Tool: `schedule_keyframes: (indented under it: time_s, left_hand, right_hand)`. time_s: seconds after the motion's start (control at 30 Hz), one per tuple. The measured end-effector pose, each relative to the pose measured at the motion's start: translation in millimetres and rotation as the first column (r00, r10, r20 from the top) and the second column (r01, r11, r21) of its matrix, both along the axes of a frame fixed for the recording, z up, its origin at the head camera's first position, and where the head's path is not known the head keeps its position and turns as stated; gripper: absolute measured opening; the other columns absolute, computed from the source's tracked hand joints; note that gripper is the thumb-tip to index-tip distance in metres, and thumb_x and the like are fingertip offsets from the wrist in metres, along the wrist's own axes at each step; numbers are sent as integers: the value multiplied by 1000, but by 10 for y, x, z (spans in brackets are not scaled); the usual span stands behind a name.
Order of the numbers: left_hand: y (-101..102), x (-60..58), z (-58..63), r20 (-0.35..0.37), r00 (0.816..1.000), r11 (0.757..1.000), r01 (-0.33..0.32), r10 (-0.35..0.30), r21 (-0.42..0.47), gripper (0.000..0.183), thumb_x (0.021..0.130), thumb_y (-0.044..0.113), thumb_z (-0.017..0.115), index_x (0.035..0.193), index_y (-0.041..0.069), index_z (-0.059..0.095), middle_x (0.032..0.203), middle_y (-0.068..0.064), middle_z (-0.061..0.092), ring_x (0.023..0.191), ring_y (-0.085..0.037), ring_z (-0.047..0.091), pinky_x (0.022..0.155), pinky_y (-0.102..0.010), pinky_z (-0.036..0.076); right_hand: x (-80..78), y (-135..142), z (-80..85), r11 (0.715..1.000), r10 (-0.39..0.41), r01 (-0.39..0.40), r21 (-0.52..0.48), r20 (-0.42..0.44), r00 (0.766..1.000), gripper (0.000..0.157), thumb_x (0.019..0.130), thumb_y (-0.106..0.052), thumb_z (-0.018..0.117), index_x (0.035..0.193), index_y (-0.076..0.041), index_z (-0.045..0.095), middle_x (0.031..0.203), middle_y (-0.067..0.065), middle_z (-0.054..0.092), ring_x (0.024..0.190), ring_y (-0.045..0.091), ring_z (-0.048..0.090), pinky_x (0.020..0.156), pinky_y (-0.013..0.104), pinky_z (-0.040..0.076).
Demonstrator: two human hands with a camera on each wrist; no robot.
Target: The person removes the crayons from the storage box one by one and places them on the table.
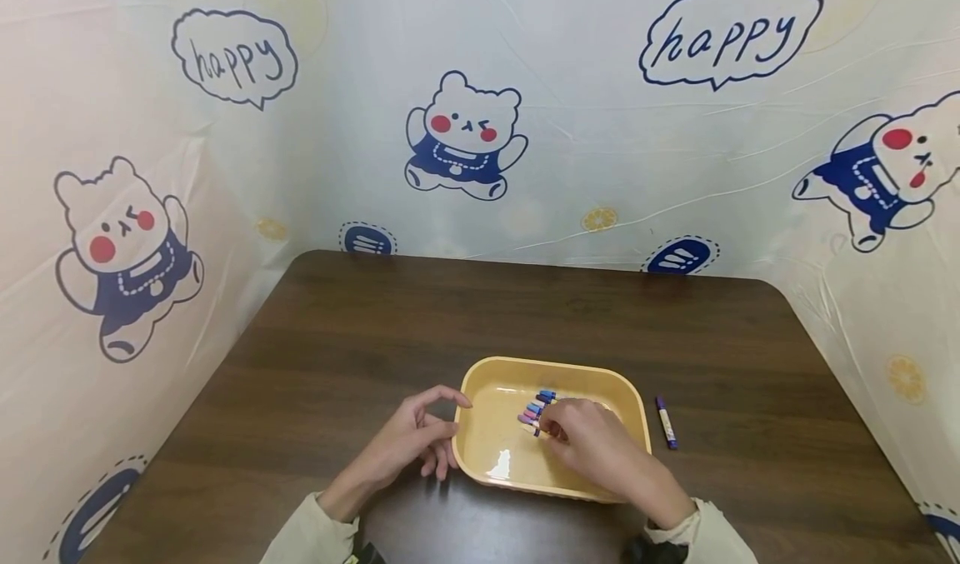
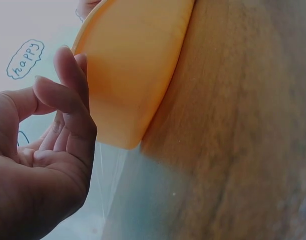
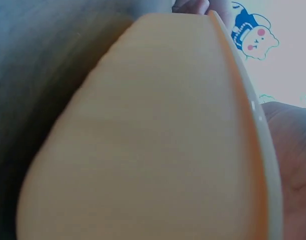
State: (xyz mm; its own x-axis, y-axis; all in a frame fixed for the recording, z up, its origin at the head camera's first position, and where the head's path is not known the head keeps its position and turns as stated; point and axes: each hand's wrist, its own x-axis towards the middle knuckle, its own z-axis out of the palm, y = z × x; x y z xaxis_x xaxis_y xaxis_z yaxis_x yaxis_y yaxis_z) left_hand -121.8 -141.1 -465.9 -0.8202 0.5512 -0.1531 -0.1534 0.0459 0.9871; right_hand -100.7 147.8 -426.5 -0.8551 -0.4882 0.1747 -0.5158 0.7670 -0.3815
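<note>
A shallow yellow plastic tray stands on the dark table. Inside it, several small crayons in blue, purple and pink lie side by side. My right hand reaches over the near right rim, fingers curled down at the crayons' right ends, where it pinches one crayon; its fingertips are mostly hidden. My left hand is at the tray's left side, a fingertip touching the rim and the others loosely bent outside. The left wrist view shows this hand beside the tray wall. In the right wrist view, the tray's outer wall covers the fingers.
One purple-and-white crayon lies on the table right of the tray. The brown wooden tabletop extends on all sides. A pale printed curtain with bear drawings rises behind the table and along both sides.
</note>
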Motion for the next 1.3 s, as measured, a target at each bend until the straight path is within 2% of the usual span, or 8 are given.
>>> schedule_keyframes:
  time_s: [0.23, 0.6, 0.87, 1.07, 1.3]
  left_hand:
    - [7, 6, 0, 13, 1000, 1000, -10, 10, 5, 36, 99, 3, 55, 134, -3, 47, 70, -24, 69, 47, -18, 63, 40, -23, 48]
    - [20, 2, -5, 14, 1000, 1000, -14, 14, 15, 36, 99, 1, 55, 134, -4, 46, 69, -22, 69, 48, -19, 63, 42, -25, 51]
    - [8, 14, -8, 14, 1000, 999, -21, 21, 28, 37, 99, 2, 54, 135, -4, 46, 68, -18, 69, 48, -18, 63, 43, -26, 52]
    - [-4, 19, -21, 19, 999, 999, -29, 29, 28, 38, 99, 2, 54, 135, -4, 45, 68, -19, 69, 49, -18, 64, 44, -27, 54]
    - [-7, 23, -11, 16, 999, 999, -37, 37, 23, 38, 99, 3, 56, 135, -3, 46, 68, -23, 68, 50, -19, 65, 46, -30, 55]
  right_hand:
    - [-12, 68, 103, 999, -12, 12, -31, 12, 1000, 13, 78, -6, 80, 81, -13, 70, 73, -10, 59, 66, 2, 51, 57, 21, 45]
    - [-44, 249, 315, 995, -83, 85, -44, 46, 995, 14, 79, -4, 79, 85, -13, 72, 75, -12, 60, 70, 4, 55, 61, 21, 49]
    - [-70, 406, 455, 985, -156, 162, -55, 92, 983, 14, 80, -2, 77, 90, -11, 74, 77, -10, 64, 70, 5, 58, 62, 22, 52]
    - [-89, 557, 561, 976, -181, 194, -94, 131, 975, 14, 83, -1, 77, 94, -9, 74, 79, -6, 66, 70, 6, 57, 58, 20, 52]
    - [-81, 739, 601, 967, -202, 207, -146, 45, 978, 13, 81, 0, 78, 89, -9, 73, 79, -4, 67, 68, 6, 59, 59, 21, 54]
